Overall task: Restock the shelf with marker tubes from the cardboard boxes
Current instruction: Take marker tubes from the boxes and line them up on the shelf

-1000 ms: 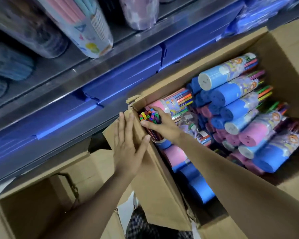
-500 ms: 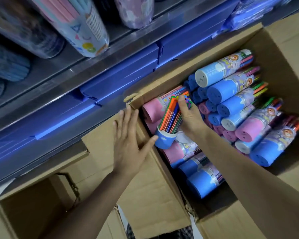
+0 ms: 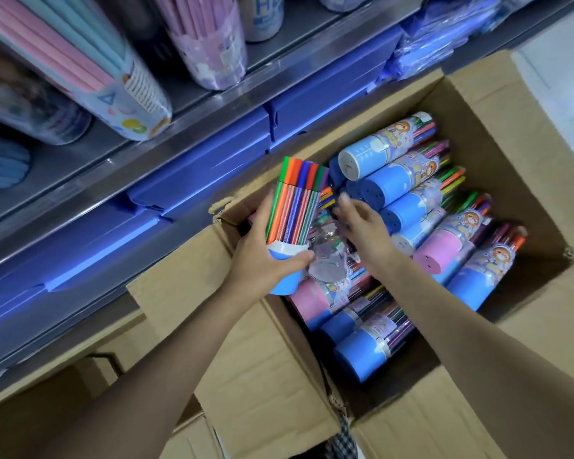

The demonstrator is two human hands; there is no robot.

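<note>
Head view: the left hand (image 3: 262, 256) grips a blue-based marker tube (image 3: 289, 226) with no clear cover, fingers curled round its base, above the open cardboard box (image 3: 471, 94). The right hand (image 3: 365, 226) reaches in beside it, fingers loosely spread over a clear sleeve (image 3: 325, 260); whether they grip it, I cannot tell. More tubes (image 3: 395, 180) lie stacked in the box below the shelf (image 3: 179, 134).
</note>
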